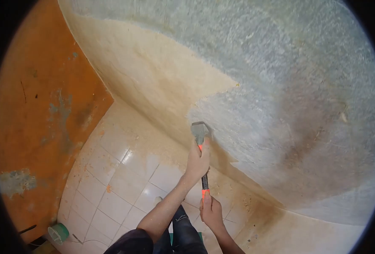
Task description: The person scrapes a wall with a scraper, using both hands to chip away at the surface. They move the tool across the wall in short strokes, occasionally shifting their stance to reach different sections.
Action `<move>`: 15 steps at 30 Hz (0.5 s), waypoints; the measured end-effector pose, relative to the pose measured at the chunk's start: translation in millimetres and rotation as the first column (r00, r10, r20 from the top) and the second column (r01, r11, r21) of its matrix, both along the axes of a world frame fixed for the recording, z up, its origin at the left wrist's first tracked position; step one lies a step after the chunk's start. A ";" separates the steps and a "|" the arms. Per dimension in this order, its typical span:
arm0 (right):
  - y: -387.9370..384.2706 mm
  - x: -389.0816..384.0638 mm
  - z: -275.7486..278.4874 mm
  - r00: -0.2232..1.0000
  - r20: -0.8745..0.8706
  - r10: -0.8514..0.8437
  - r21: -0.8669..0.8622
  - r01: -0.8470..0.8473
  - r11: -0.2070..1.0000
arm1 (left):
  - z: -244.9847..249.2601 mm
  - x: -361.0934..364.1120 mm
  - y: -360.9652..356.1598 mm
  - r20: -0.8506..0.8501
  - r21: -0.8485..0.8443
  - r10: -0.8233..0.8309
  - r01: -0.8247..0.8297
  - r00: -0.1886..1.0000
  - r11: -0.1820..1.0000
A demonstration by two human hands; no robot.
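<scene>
One long-handled scraper [204, 183], clasped at two places.
Left to right: cream coating [153, 63] is bordered by the grey wall patch [255, 114], with the blade [199, 130] held near their boundary. The upper shaft is grasped by the left hand [197, 163], nearer the blade; the shaft is slanted slightly down-right to its lower end, clenched in the right hand [212, 213].

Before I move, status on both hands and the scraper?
Left hand high on scraper, right hand low. Blade by wall, contact unclear. No obstruction visible beside blade.
</scene>
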State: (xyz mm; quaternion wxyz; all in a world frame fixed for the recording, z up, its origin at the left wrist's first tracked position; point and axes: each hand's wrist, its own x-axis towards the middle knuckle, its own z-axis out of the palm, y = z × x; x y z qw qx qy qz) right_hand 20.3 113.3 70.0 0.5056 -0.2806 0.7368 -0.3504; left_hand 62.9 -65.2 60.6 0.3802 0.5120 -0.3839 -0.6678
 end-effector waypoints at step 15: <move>0.3 18.7 1.7 0.999 -0.025 -0.024 -0.004 0.024 1.000 | -16.8 9.0 -4.7 -0.074 -0.153 0.004 -0.016 0.997 0.988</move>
